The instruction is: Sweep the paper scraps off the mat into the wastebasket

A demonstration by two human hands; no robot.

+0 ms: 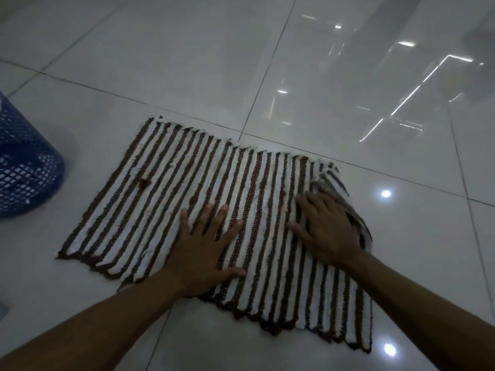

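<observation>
At the far left, a blue mesh wastebasket (29,162), standing on the glossy tiled floor (187,62) and just clear of the left edge of the brown-and-white striped mat (150,210). No paper scraps to be made out anywhere on the weave; only a small dark tuft (143,183) in the left half, possibly loose yarn. Stripes running near to far, so any leftward sweep toward the basket going across them, not along them. Next, the left hand (206,247), flat on the mat near the middle of its near edge, fingers straight and spread, gripping nothing; the nearer of the two to the basket. Further right, the right hand (328,231), likewise flat with fingers extended, pressing down beside the folded-over right corner (334,180) of the mat. Probably smoothing, with the sweeping seemingly done.
</observation>
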